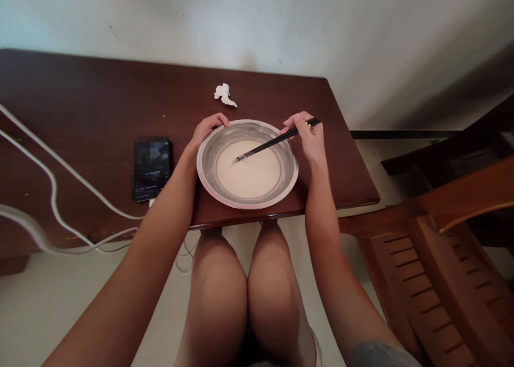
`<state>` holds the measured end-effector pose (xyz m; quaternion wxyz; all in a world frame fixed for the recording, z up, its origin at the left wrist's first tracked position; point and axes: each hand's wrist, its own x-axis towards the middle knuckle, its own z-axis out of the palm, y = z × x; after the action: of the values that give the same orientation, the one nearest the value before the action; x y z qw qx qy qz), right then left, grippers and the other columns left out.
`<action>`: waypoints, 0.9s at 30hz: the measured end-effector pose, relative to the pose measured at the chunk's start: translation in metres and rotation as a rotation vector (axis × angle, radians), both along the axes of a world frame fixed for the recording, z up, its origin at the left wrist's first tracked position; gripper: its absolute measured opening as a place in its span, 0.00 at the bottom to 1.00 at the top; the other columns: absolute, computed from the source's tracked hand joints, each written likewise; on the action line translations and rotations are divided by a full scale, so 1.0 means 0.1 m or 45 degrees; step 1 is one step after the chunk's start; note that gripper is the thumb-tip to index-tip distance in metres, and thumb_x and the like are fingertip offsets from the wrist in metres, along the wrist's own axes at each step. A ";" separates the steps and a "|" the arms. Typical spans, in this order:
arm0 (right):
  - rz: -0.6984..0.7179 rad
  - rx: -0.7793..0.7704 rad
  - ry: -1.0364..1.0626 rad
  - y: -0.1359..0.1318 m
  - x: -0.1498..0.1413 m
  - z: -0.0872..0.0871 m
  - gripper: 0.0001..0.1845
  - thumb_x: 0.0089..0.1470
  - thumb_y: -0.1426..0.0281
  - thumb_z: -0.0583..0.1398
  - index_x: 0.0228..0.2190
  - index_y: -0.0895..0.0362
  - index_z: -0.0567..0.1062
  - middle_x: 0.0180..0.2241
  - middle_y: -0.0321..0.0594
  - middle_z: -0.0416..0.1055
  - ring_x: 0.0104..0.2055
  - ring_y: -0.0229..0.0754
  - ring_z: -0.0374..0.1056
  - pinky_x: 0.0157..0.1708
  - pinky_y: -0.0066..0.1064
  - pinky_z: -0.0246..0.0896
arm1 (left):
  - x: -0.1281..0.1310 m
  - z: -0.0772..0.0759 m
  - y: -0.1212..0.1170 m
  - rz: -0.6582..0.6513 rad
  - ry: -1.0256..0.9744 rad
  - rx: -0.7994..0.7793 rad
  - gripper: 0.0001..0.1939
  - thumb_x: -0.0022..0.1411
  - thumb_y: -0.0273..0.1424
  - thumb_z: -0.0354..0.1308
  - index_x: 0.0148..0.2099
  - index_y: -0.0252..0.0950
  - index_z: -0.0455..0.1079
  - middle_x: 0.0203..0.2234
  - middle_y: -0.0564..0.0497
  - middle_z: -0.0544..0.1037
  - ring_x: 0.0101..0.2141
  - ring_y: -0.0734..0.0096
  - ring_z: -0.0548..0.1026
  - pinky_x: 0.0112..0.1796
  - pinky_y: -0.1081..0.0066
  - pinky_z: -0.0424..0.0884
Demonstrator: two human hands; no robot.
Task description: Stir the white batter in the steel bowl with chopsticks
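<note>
A wide metal bowl (248, 202) stands at the front edge of the dark wooden table (100, 89). Pale, creamy liquid (249, 180) covers its bottom. My left hand (209, 127) grips the bowl's far left rim, fingers bent over the edge. In my right hand (307, 131), beyond the right rim, is a pair of black chopsticks (273, 142) with gold bands near the top. They slant down to the left, and their whitened tips reach the liquid near the middle of the bowl.
A crumpled white tissue (225, 94) lies behind the bowl. Left of my left forearm is a phone (151, 169) with a white plug at its lower end. White cables (54, 188) run across the table's left side. A slatted wooden chair (417, 265) stands on the right; a wall (249, 24) rises behind.
</note>
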<state>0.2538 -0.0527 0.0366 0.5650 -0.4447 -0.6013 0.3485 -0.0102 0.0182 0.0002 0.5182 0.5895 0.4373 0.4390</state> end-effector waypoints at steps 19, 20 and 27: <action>0.076 -0.016 -0.036 0.00 0.01 -0.01 0.22 0.54 0.49 0.56 0.24 0.54 0.74 0.19 0.32 0.72 0.24 0.33 0.68 0.27 0.28 0.63 | -0.03 -0.04 0.01 -0.017 -0.006 0.021 0.09 0.50 0.20 0.52 0.23 0.35 0.69 0.26 0.54 0.71 0.29 0.77 0.68 0.35 0.78 0.66; 0.065 -0.001 -0.021 0.00 0.01 -0.01 0.22 0.54 0.48 0.57 0.25 0.53 0.75 0.19 0.32 0.72 0.24 0.33 0.68 0.27 0.28 0.63 | -0.02 -0.04 0.01 -0.016 -0.016 0.009 0.10 0.51 0.19 0.51 0.23 0.35 0.69 0.26 0.54 0.71 0.28 0.77 0.68 0.35 0.78 0.66; 0.019 0.024 0.028 0.00 0.01 0.01 0.24 0.54 0.48 0.56 0.21 0.54 0.73 0.16 0.31 0.70 0.20 0.32 0.66 0.24 0.28 0.61 | 0.01 -0.01 0.01 0.012 -0.037 -0.028 0.11 0.50 0.19 0.49 0.22 0.35 0.68 0.23 0.53 0.70 0.27 0.76 0.66 0.33 0.77 0.64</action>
<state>0.2547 -0.0531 0.0378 0.5730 -0.4312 -0.6016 0.3519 -0.0093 0.0190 -0.0010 0.5288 0.5754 0.4372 0.4451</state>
